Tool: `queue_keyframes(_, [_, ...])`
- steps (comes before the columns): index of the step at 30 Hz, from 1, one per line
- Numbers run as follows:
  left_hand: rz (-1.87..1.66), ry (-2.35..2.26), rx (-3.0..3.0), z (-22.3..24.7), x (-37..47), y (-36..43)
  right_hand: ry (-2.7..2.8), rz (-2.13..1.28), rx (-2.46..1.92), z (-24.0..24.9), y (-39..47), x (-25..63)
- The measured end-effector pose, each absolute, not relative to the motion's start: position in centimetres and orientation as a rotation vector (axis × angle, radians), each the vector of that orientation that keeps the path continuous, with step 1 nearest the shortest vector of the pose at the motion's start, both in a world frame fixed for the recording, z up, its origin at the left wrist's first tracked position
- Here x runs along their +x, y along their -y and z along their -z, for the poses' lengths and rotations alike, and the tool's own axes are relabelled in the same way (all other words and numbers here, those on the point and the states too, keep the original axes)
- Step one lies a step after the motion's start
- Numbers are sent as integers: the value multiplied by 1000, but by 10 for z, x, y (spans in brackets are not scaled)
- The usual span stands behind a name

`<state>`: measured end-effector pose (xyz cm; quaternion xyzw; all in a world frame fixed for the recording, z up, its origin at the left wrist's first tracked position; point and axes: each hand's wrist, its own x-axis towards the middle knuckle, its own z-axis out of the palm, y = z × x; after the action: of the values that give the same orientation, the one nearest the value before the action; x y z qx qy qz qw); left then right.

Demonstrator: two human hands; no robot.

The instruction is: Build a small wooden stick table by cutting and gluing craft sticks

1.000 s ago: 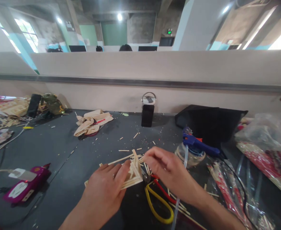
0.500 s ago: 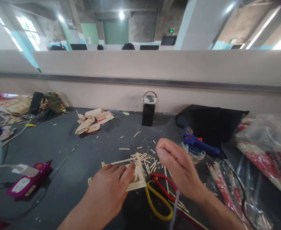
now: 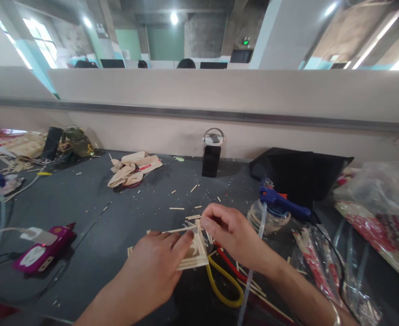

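Observation:
A small frame built of thin wooden sticks (image 3: 199, 253) lies low in the middle of the head view. My left hand (image 3: 158, 256) is closed over its left part, the thumb and fingers covering much of it. At its far right corner my right hand (image 3: 229, 231) has thumb and index finger bent together in a pinch. Whatever sits between those fingertips is too small or hidden to make out. Just right of the frame, pliers with one yellow and one red handle (image 3: 224, 294) lie partly beneath my right hand, among loose cut sticks (image 3: 195, 217).
A blue glue gun (image 3: 286, 206) with a clear glue stick rests on a round container (image 3: 260, 222) at right. Bagged sticks (image 3: 316, 260) and a black bag (image 3: 301, 176) lie beyond. A phone (image 3: 211, 160), beige cloth (image 3: 134, 168) and magenta power strip (image 3: 45, 249) stand about.
My right hand has moved left and down, from above the pliers to the frame's right corner. My left hand stays on the frame.

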<state>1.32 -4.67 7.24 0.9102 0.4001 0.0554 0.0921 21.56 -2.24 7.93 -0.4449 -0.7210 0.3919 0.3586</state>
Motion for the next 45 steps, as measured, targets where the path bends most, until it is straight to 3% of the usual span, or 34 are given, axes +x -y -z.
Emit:
queue_keyframes(7, [-509,-1352,2168,-73,10,50,1666,-994,-1142,-79,28,221])
queue_keyframes(12, [-902,-1421,1769,-68,22,49,1941,-532,-1115,-72,41,213])
queue_keyframes(16, [-1004,-1380,1645,-64,36,48,2023,-307,-1023,-67,38,208])
queue_keyframes(30, [-1133,-1060,1426,-68,39,53,1979,-442,-982,-75,36,203])
queue_keyframes(37, [-1292,-1386,1930,-81,16,45,2055,-268,-886,-75,37,203])
queue_keyframes(45, [-1348,-1303,2250,-93,14,46,2098,-125,-820,-80,43,200])
